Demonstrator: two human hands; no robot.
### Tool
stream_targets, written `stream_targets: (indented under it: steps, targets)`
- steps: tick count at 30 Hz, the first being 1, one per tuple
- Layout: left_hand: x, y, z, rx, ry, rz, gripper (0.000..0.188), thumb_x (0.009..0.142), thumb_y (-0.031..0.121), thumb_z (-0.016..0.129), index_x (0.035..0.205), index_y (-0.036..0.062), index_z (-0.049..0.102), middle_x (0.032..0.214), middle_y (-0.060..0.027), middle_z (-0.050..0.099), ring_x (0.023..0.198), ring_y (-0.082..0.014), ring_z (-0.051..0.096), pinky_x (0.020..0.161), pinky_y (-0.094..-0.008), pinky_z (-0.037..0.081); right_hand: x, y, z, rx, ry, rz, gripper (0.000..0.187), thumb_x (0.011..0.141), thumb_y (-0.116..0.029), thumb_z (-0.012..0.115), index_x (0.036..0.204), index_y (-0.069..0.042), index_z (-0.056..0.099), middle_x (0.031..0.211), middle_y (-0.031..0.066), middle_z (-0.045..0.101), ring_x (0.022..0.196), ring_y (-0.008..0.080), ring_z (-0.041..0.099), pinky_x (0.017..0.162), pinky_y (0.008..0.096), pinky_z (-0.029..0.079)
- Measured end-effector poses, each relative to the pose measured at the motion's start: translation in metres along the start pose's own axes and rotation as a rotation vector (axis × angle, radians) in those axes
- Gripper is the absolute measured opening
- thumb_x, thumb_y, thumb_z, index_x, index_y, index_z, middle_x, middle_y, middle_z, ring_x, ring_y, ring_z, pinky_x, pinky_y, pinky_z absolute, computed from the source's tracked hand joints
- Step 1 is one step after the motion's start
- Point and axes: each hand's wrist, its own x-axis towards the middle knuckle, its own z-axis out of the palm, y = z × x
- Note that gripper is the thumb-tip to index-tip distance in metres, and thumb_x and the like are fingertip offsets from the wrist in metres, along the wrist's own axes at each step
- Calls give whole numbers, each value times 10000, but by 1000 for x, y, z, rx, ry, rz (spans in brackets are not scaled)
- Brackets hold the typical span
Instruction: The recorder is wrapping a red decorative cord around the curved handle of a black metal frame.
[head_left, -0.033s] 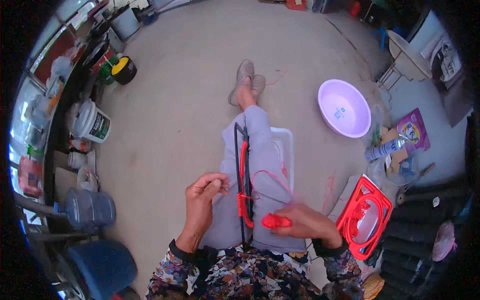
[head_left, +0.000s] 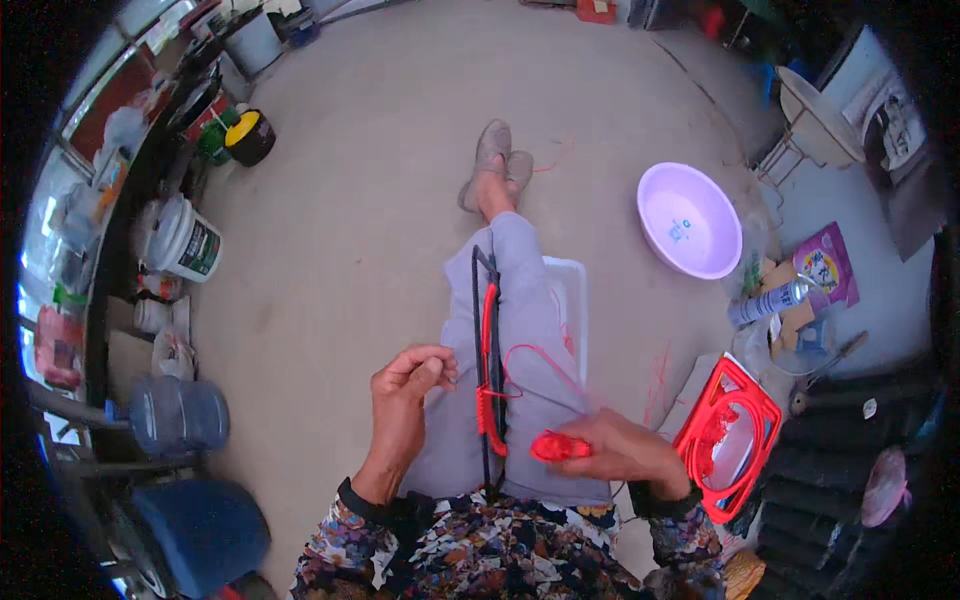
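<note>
The black frame (head_left: 498, 350) with red tube (head_left: 487, 330) lies along the grey trousers (head_left: 440, 458). The fingers of the right hand (head_left: 622, 447) are closed around a red bundle (head_left: 558, 446); those of the left hand (head_left: 405, 400) are curled together.

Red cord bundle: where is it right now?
Head view, below and right of centre: the red cord bundle is in the right hand, just right of the red-wrapped black frame.
</note>
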Motion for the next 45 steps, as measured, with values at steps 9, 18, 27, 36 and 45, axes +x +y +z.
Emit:
stream_targets:
  steps: [9,18,27,36,45]
  targets:
    - [-6,17,12,116,-261,98,240,824,54,648,1055,-2,615,1031,-35,571,965,-125,545,824,-273,448,58,-53,-11,-230,425,10,609,773,-136,634,1328,-118,385,740,178,589,638,321,597,601,391,459]
    - [-10,49,35,-92,-176,230,239,809,69,661,1019,-22,591,1117,-78,559,1062,-177,525,945,-337,403,88,-71,0,0,601,-163,640,772,-126,660,1334,-76,358,852,192,599,724,355,606,622,422,478]
    - [-16,89,9,-730,-653,-8,272,743,187,671,824,-34,534,679,-216,596,590,-321,586,625,-367,478,66,-14,-5,629,248,-139,195,829,-74,596,1018,-31,582,588,1,453,498,145,475,493,303,419]
    - [8,78,-46,1078,-777,52,308,712,288,744,901,58,665,671,-76,640,637,-243,626,585,-348,462,39,15,-23,1495,230,-190,333,839,-57,505,1171,-34,484,518,-40,320,417,90,345,452,292,390]
    - [27,-45,-26,1133,-194,338,243,777,254,669,928,64,663,798,-163,624,787,-349,598,693,-436,459,76,63,17,372,435,2,225,827,-105,579,1029,-26,635,701,37,543,640,102,522,593,261,445]
